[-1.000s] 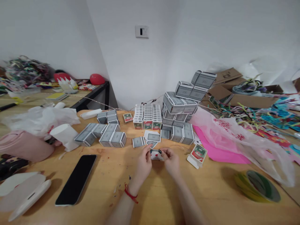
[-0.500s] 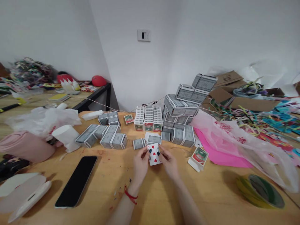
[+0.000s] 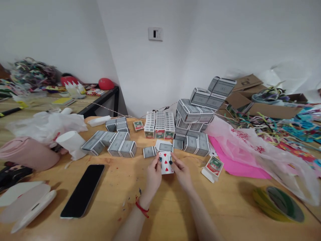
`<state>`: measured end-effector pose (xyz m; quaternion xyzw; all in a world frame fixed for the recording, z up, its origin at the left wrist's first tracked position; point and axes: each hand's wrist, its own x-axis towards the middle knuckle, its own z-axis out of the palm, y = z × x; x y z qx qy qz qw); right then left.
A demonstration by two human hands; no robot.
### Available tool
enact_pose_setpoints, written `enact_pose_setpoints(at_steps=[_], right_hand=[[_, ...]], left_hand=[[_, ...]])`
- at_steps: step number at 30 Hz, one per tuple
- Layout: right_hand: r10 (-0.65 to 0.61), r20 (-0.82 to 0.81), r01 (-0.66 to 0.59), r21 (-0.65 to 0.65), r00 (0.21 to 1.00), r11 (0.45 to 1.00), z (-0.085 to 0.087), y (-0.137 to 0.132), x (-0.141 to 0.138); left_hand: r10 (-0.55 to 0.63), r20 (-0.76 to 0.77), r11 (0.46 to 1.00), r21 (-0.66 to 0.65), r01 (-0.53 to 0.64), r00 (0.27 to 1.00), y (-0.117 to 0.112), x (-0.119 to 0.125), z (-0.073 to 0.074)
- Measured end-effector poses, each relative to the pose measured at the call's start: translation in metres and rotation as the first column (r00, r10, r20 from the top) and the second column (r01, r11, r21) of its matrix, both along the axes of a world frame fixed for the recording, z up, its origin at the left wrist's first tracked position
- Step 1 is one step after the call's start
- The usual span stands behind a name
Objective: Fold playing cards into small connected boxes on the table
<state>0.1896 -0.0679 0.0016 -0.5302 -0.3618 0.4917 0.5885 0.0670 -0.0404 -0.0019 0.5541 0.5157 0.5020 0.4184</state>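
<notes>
White walls (image 3: 140, 73) are rising behind a wooden tabletop (image 3: 105, 201), where I am watching someone's bare hands at work. Near the middle, the left hand (image 3: 153, 170) is pinching one side edge of a three of hearts (image 3: 165, 164), and the right hand (image 3: 183, 173) is pinching the opposite edge, so the card is showing its face between them. Just beyond, a grey-backed card (image 3: 166, 147) is lying flat, with a grey block (image 3: 149, 152) sitting to its left. Farther back, card packs (image 3: 159, 124) are standing in three rows, and a tower (image 3: 191, 115) of folded cards is rising beside them. An open pack (image 3: 213, 166) is lying to the right hand's right, while a phone (image 3: 83, 190) is resting well off to the left. Red cord (image 3: 141, 208) is circling the left wrist.
</notes>
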Motion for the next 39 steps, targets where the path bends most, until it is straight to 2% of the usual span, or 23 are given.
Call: enact_pose_setpoints(at_steps=[8,13,19,23,27,31,39], right_hand=[[0.023,0.012,-0.023,0.011,1.000,1.000,0.005,-0.002,0.000],[0.030,-0.030,-0.030,0.018,0.999,0.999,0.006,-0.001,-0.002],[-0.067,-0.080,0.066,-0.015,0.995,0.998,0.007,0.000,-0.005],[-0.079,-0.061,0.077,-0.026,0.995,0.997,0.007,0.000,-0.004],[-0.078,-0.057,0.077,-0.021,0.995,0.997,0.007,0.000,-0.004],[-0.028,-0.068,0.029,0.006,0.997,1.000,0.006,0.000,-0.005],[-0.003,-0.076,0.003,0.004,0.997,1.000,0.007,-0.001,-0.005]], left_hand=[[0.006,0.085,1.000,-0.004,-0.005,0.996,-0.001,0.002,0.002],[0.027,0.083,1.000,-0.009,-0.026,0.996,-0.003,0.003,0.004],[-0.008,0.089,1.000,-0.024,0.010,0.996,-0.006,0.008,0.000],[0.001,0.180,0.996,-0.083,0.015,0.984,-0.006,0.010,-0.001],[0.002,0.249,0.991,-0.132,0.032,0.968,-0.005,0.010,0.003],[-0.026,0.251,0.993,-0.102,0.053,0.968,-0.005,0.008,0.007],[-0.022,0.203,0.995,-0.093,0.041,0.979,-0.006,0.006,0.005]])
